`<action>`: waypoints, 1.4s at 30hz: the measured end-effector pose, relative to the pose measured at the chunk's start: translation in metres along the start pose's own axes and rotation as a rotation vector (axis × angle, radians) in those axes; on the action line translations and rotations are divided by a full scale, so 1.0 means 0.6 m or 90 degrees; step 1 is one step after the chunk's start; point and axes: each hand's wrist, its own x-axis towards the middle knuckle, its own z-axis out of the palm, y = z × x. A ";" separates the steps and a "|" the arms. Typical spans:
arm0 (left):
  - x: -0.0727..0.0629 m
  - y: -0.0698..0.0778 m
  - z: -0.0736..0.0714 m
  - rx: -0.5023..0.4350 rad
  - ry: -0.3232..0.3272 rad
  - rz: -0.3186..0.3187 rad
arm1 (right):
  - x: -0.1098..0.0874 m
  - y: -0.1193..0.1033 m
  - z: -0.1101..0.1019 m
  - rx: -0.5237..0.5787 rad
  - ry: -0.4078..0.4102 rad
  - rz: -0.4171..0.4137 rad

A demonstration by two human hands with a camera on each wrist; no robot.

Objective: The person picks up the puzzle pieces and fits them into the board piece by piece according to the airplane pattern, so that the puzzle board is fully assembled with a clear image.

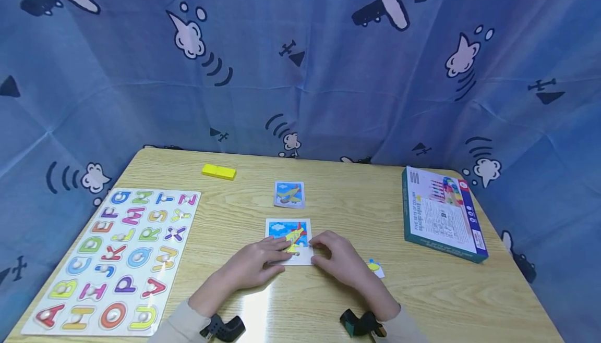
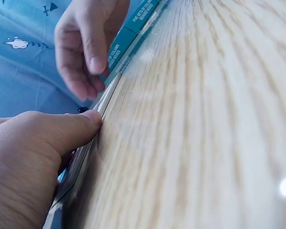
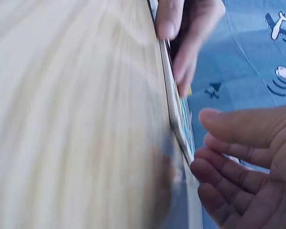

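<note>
A small airplane picture puzzle (image 1: 277,228) in a white frame lies on the table, its yellow plane on blue sky partly covered by my left hand (image 1: 255,264). The extended fingers of that hand rest across the picture, while the thumb (image 2: 81,126) lies along the near edge in the left wrist view. At the frame's right edge is my right hand (image 1: 339,259), thumb and fingers loosely bent with nothing between them. In the right wrist view its fingertips (image 3: 205,164) are right by the board's edge. A loose puzzle piece (image 1: 374,267) with yellow on it lies beside the right wrist.
Behind the puzzle lies a small matching airplane card (image 1: 289,195). A yellow block (image 1: 218,171) sits farther back left. A large alphabet peg board (image 1: 181,252) takes up the table's left side, and a flat teal-edged box (image 1: 441,218) lies at the right. A blue curtain (image 1: 300,72) hangs behind.
</note>
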 end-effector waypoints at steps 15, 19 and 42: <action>-0.001 -0.002 0.002 -0.027 -0.001 -0.006 | -0.088 0.084 -0.090 -0.007 0.015 0.071; -0.001 -0.002 0.002 -0.032 -0.002 -0.006 | -0.108 0.105 -0.106 -0.004 0.005 0.090; -0.001 -0.002 0.001 -0.045 -0.013 -0.012 | -0.130 0.154 -0.111 -0.031 0.006 0.079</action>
